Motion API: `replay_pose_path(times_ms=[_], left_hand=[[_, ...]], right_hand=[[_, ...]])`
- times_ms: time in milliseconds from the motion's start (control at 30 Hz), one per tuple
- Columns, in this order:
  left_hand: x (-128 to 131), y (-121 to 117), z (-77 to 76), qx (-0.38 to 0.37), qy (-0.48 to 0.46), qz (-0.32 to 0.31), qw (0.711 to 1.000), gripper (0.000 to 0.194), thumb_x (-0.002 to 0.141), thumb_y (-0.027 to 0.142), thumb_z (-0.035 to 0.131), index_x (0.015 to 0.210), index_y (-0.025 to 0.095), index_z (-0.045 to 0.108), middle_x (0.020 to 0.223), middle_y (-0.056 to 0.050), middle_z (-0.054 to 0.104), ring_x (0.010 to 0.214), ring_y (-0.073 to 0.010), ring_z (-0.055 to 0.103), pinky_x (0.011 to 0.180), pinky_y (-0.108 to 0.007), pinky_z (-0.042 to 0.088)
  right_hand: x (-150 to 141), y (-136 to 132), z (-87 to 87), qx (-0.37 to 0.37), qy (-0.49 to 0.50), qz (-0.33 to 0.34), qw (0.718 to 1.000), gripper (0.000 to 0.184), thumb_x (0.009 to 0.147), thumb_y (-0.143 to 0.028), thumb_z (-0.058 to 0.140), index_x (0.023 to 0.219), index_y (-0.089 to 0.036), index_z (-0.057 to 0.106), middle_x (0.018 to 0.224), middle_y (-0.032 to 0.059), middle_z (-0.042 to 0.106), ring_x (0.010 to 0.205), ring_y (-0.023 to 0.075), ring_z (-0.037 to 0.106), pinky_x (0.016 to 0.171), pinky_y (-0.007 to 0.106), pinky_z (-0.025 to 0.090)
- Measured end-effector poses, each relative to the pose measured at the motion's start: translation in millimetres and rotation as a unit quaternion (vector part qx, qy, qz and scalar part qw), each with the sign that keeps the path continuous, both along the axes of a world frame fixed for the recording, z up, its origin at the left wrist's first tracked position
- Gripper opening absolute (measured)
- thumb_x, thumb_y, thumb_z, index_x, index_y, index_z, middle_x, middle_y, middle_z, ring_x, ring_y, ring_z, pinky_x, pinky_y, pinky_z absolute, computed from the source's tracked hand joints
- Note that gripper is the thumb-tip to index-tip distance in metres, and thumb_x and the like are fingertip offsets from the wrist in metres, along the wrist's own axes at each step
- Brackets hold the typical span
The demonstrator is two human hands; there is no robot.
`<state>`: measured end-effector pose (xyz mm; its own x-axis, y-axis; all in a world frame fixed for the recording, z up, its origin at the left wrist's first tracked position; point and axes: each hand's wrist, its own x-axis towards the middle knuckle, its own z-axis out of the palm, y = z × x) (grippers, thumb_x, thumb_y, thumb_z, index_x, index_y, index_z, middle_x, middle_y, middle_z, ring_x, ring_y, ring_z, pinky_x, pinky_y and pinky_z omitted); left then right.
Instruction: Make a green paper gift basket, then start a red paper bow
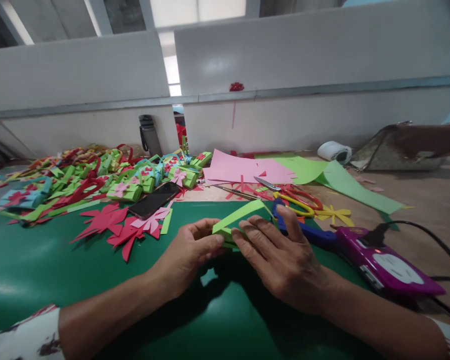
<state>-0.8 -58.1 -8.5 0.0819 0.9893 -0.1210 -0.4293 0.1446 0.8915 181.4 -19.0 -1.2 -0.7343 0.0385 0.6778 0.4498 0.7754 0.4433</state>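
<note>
A small light-green paper bag (222, 231) with an arched strip handle (243, 212) is between my two hands above the green mat. My left hand (189, 250) is closed on its left end, thumb in front. The fingers of my right hand (277, 250) press together over its right side and cover much of it. Just beyond my right hand lies a blue glue gun (318, 235), partly hidden by the fingers. Left of my hands, red paper flowers (103, 220), a pink paper flower (152, 219) and a short green paper strip (167, 222) lie on the mat (41, 265).
A purple power strip (388, 262) with cables sits at right. Scissors (296, 197) and a yellow paper flower (333, 215) lie behind. Further back are pink sheets (247, 167), a phone (155, 200), finished paper bags (127, 187), a bottle (149, 135) and a handbag (405, 147).
</note>
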Motion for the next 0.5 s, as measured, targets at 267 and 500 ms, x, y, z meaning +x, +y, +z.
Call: replay_pose_path(times_ms=[267, 500], left_hand=[[-6.9, 0.1, 10.9, -0.038, -0.079, -0.003, 0.996, 0.013, 0.077, 0.012, 0.059, 0.090, 0.013, 0.060, 0.086, -0.006, 0.060, 0.080, -0.0153, 0.059, 0.074, -0.028, 0.049], [-5.3, -4.2, 13.1, -0.056, -0.091, -0.016, 0.994, 0.016, 0.080, 0.016, 0.057, 0.096, 0.014, 0.059, 0.096, -0.008, 0.062, 0.082, -0.0163, 0.060, 0.073, -0.029, 0.051]], right_hand=[[-0.8, 2.7, -6.9, 0.045, 0.008, -0.057, 0.997, 0.028, 0.087, -0.022, 0.052, 0.112, -0.012, 0.060, 0.114, 0.0125, 0.064, 0.114, 0.0283, 0.051, 0.101, 0.060, 0.008], [-5.4, 5.3, -11.1, 0.062, 0.008, -0.081, 0.995, 0.031, 0.087, -0.014, 0.045, 0.115, -0.007, 0.057, 0.113, 0.0135, 0.064, 0.117, 0.0269, 0.045, 0.103, 0.059, 0.002]])
